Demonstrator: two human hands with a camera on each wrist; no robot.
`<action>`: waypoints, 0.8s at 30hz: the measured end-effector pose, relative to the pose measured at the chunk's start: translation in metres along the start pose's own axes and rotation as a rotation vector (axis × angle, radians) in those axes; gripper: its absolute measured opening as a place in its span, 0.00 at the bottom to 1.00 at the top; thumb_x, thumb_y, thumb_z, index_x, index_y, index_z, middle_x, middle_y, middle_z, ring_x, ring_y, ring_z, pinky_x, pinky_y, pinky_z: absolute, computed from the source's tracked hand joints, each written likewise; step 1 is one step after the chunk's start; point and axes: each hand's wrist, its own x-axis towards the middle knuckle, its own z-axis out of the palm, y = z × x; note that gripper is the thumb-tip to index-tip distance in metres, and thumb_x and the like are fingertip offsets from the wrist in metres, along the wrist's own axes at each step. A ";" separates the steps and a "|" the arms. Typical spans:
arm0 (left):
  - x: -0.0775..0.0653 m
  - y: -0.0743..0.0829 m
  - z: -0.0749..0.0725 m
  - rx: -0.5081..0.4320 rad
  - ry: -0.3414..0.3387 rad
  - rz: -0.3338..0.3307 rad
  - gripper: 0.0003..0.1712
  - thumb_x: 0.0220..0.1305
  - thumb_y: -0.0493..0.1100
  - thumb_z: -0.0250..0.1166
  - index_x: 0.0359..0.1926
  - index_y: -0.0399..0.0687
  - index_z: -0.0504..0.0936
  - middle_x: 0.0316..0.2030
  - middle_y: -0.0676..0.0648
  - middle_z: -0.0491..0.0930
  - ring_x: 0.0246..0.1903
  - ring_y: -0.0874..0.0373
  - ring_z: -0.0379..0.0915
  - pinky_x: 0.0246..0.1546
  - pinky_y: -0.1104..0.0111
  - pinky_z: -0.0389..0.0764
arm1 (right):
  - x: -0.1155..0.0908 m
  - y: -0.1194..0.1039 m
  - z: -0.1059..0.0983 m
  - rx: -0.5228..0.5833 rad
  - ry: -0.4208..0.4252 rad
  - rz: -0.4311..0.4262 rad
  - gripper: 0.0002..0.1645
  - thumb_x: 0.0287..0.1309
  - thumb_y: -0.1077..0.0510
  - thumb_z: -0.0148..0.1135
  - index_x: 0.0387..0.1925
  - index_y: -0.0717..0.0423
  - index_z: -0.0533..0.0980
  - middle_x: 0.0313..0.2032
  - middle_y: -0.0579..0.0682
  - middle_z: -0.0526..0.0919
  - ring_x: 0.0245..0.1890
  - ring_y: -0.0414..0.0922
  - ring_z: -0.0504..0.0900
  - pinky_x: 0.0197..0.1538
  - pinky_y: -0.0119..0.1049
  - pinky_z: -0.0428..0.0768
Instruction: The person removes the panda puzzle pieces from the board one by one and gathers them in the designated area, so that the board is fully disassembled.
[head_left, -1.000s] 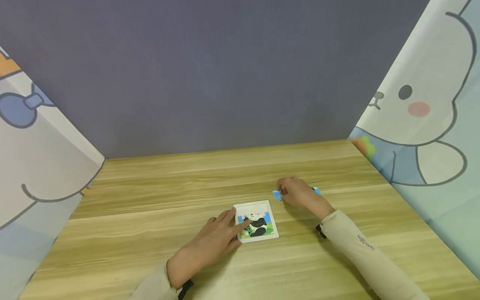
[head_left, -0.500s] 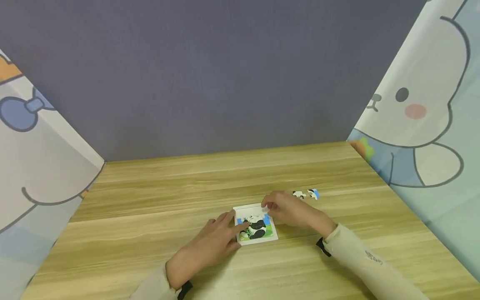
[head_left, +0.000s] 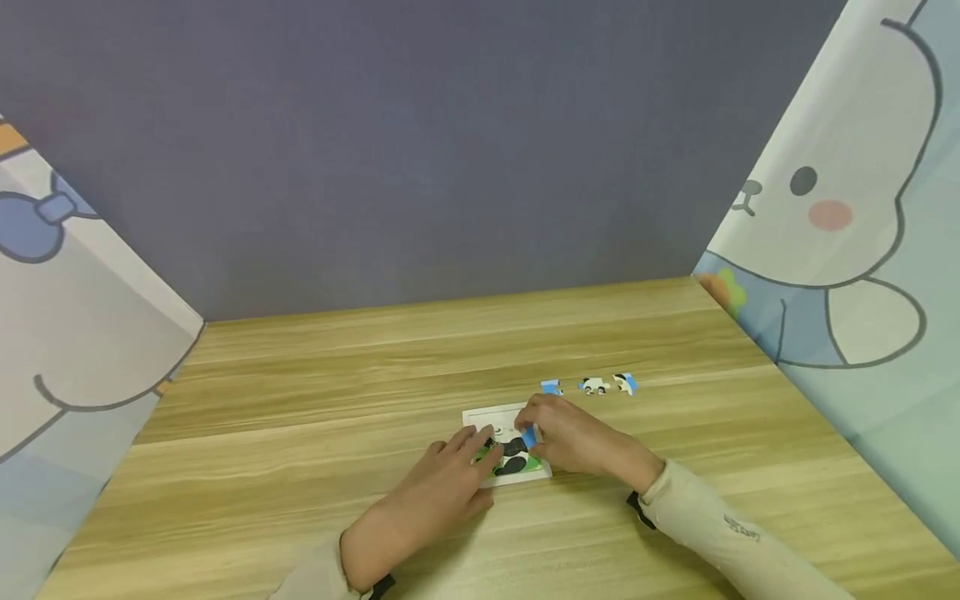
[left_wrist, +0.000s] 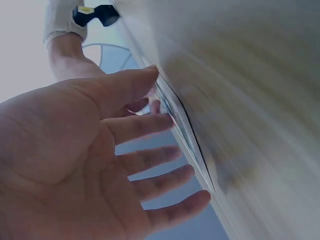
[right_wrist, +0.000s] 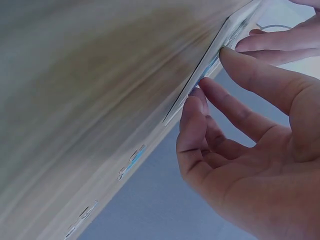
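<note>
A panda jigsaw puzzle lies in a square white tray [head_left: 480,414] on the table. My left hand [head_left: 431,492] reaches over the tray's left side, its fingers extended and spread, with fingertips resting on the picture. At the tray's right side my right hand [head_left: 581,435] has its thumb and fingertips bent around a blue puzzle piece [head_left: 528,437] in the picture. In the right wrist view, that thumb and forefinger touch the tray's face with a small gap between them. White tray bottom shows above the panda. Both hands cover parts of the puzzle.
Three loose pieces lie behind the right hand: a blue one [head_left: 551,387], a panda-face one [head_left: 595,386] and a blue-black one [head_left: 626,383]. A grey panel [head_left: 450,167] rises along the table's back edge, with cartoon-printed sheets at both sides.
The right hand has moved from the loose pieces leftward to the tray's right side, uncovering those pieces. The left hand has slid slightly further over the picture.
</note>
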 end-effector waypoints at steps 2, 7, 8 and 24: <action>0.000 0.003 -0.001 -0.024 0.012 0.015 0.31 0.70 0.56 0.62 0.70 0.53 0.71 0.71 0.41 0.65 0.68 0.42 0.65 0.52 0.50 0.79 | 0.000 -0.001 -0.002 -0.006 -0.002 0.014 0.19 0.56 0.62 0.73 0.50 0.58 0.81 0.45 0.46 0.79 0.46 0.44 0.77 0.47 0.39 0.80; 0.000 0.004 0.001 -0.075 0.020 0.012 0.29 0.71 0.54 0.61 0.71 0.59 0.71 0.70 0.41 0.66 0.68 0.42 0.65 0.52 0.48 0.79 | -0.001 -0.001 -0.003 0.000 -0.006 0.019 0.20 0.56 0.62 0.72 0.52 0.58 0.81 0.45 0.46 0.78 0.45 0.43 0.76 0.47 0.40 0.79; -0.001 0.005 0.002 -0.076 0.019 0.006 0.28 0.71 0.54 0.61 0.70 0.60 0.71 0.70 0.41 0.66 0.68 0.43 0.65 0.51 0.48 0.79 | -0.001 -0.001 -0.002 0.002 -0.008 0.017 0.21 0.56 0.62 0.72 0.52 0.58 0.80 0.44 0.46 0.78 0.44 0.43 0.76 0.46 0.40 0.79; -0.004 0.013 0.012 0.069 0.064 -0.006 0.31 0.72 0.60 0.57 0.73 0.66 0.66 0.71 0.42 0.65 0.68 0.45 0.65 0.50 0.52 0.80 | -0.004 -0.005 0.001 -0.069 0.031 -0.017 0.20 0.56 0.63 0.72 0.50 0.56 0.78 0.44 0.47 0.76 0.42 0.41 0.74 0.43 0.36 0.79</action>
